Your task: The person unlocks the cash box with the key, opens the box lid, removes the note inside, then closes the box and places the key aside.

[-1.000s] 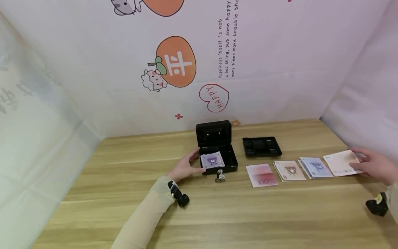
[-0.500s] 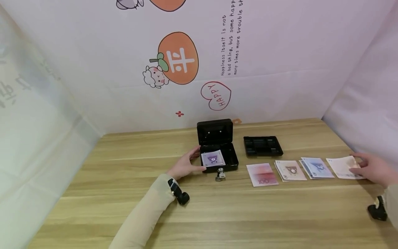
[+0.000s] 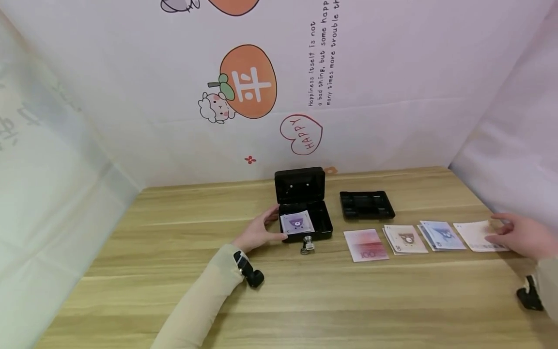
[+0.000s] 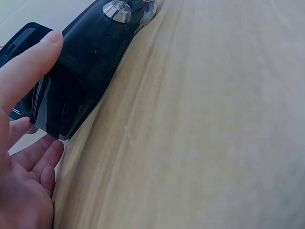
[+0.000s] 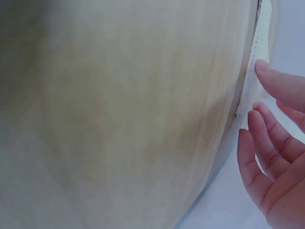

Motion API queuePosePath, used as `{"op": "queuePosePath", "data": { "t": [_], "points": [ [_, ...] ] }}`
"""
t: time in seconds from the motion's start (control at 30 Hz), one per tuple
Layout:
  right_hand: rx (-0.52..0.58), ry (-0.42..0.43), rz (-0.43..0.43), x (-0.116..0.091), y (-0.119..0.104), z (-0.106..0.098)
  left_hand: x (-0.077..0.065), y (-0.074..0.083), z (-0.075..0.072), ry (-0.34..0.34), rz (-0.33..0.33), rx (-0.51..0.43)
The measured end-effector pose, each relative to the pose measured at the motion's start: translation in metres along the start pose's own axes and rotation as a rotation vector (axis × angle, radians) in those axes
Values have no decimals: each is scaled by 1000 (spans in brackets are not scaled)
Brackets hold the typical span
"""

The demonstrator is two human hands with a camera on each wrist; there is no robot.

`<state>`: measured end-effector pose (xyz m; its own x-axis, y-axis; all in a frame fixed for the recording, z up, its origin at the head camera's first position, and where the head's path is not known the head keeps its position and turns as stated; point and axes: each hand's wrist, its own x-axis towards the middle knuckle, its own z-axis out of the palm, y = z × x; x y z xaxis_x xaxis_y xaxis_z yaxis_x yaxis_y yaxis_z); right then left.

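Note:
My left hand (image 3: pixel 257 232) holds the left side of an opened black cash box (image 3: pixel 323 220). Its thumb (image 4: pixel 45 47) lies against the front, and the fingers reach round the side. Inside the box are purple play banknotes (image 3: pixel 297 223). At the far right, my right hand (image 3: pixel 523 235) holds the end of some pale banknotes (image 3: pixel 472 236) lying low on the table. In the right wrist view, the thumb (image 5: pixel 274 78) is on the notes while the other fingers curl loosely by their end.
Blue notes (image 3: pixel 444 236), brown notes (image 3: pixel 407 239) and a red note (image 3: pixel 366 245) lie in a row on the wooden table (image 3: pixel 327 300). Behind them sits a black compartment tray (image 3: pixel 367 205). A key (image 3: pixel 307 244) hangs in the box's front lock. White printed cloth (image 3: pixel 370 72) stands behind.
The pale notes have come down from a tilted position and now lie flatter. My right hand has stayed at their end. The left hand has kept its place on the box.

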<state>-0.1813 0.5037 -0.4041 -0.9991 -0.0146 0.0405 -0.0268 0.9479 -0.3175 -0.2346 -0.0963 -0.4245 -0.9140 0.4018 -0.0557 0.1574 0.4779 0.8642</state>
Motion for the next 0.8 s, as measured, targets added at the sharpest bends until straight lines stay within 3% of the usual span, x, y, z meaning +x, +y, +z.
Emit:
{"op": "queuePosePath", "data": {
  "t": [0.17,0.4,0.8],
  "points": [
    [-8,32,-7,2,-1,-1,-3,1,-1,1,-12,-3],
    [51,45,47,6,-16,-7,-4,1,-2,-1,8,-19],
    [200,-20,-8,16,-86,-21,-2,2,-1,-3,-6,6]
  ]
}}
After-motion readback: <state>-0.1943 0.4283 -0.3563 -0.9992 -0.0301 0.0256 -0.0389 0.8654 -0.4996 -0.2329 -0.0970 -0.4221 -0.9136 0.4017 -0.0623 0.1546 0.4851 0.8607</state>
